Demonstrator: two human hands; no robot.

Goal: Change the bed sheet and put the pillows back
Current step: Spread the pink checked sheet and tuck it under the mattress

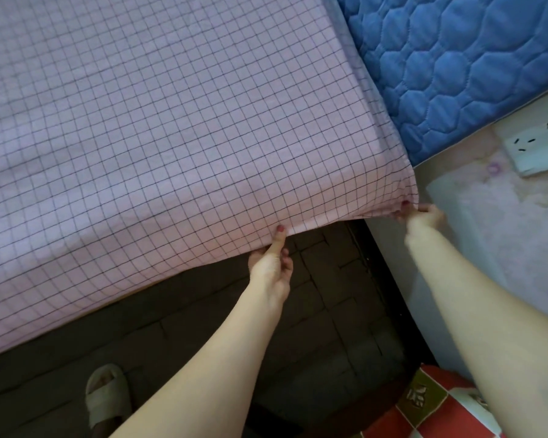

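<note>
**Sheet on, corner still loose**

You've got the pink checked sheet [171,121] spread over the bed, but blue quilted mattress [456,67] still shows at the far side. Your left hand [271,267] pinches the hem, your right hand [423,214] grips the corner. No pillows in view, so those remain. No legible writing anywhere

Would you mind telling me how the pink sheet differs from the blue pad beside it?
The pink sheet is thin with a dark grid; the blue pad is quilted in hexagons. Both hands, left hand and right hand, pinch the sheet's edge; nothing touches the pad. Both lie on the bed.
</note>
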